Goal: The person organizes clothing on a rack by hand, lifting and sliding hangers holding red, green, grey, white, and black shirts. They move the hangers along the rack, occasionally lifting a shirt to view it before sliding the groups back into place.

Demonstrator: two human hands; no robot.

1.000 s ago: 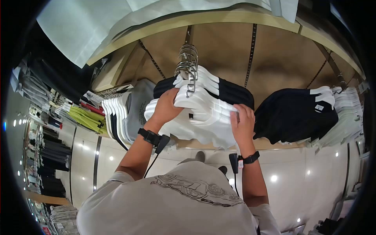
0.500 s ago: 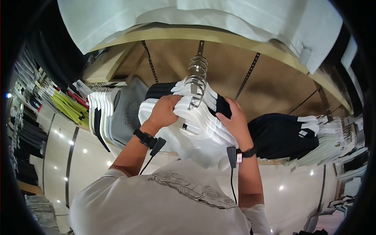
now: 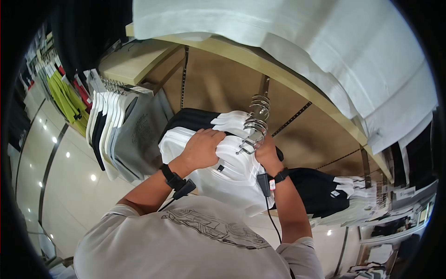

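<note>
Several white T-shirts (image 3: 232, 188) hang on white hangers (image 3: 231, 149) in front of me, their metal hooks (image 3: 255, 126) looped over a rail that sticks out from the wall. My left hand (image 3: 203, 148) is closed over the left shoulder of these hangers, near the collars. On the opposite shoulder, my right hand (image 3: 266, 157) grips close under the hooks, its fingertips partly hidden. Behind the white ones hangs a black garment (image 3: 190, 117), also on white hangers.
Grey and white shirts (image 3: 145, 125) hang at the left, beyond them lime-green garments (image 3: 65, 95). Black shirts (image 3: 311, 193) hang at the right. A wooden shelf edge (image 3: 241, 52) with pale cloth (image 3: 297, 32) above it crosses overhead. Below is a tiled floor (image 3: 76, 186).
The view has turned and shifted, so the rail appears farther right and lower. My right hand has moved in closer to the hooks. My left hand stays on the hangers' left shoulder.
</note>
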